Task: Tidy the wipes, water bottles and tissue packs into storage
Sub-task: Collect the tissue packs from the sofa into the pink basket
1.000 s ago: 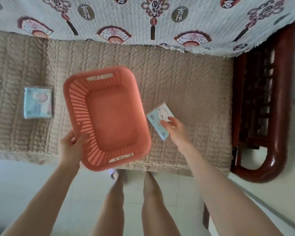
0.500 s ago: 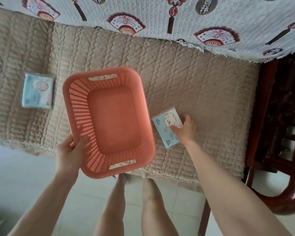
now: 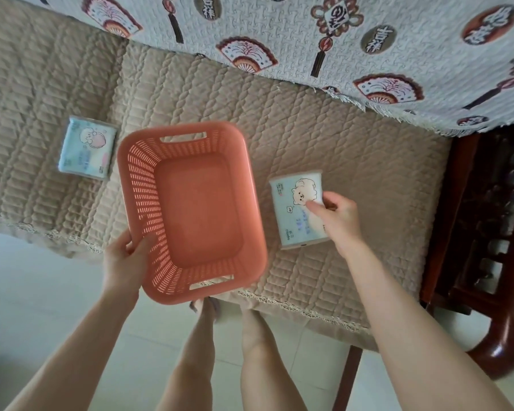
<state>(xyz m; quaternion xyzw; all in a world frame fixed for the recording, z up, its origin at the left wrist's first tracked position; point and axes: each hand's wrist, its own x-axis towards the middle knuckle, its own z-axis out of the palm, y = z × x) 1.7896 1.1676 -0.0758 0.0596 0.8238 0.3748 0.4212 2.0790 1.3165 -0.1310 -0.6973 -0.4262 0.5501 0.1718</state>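
Note:
An empty salmon-pink plastic basket (image 3: 149,185) with slotted walls rests on the beige quilted sofa seat. My left hand (image 3: 125,256) grips its near-left rim. Just right of the basket lies a pale blue tissue pack with a white puppy print (image 3: 291,209). My right hand (image 3: 337,221) holds that pack by its right edge, thumb on top. A second pale blue pack (image 3: 86,149) lies flat on the seat, left of the basket and apart from it.
A patterned white throw (image 3: 368,48) covers the sofa back. A dark red wooden armrest (image 3: 487,232) stands at the right. The seat's front edge (image 3: 294,304) runs below the basket, with my legs and pale floor tiles beneath.
My right hand set the puppy pack flat on the seat and shifted its grip to the pack's right edge. The view drifted, moving everything right. The basket stays in my left hand.

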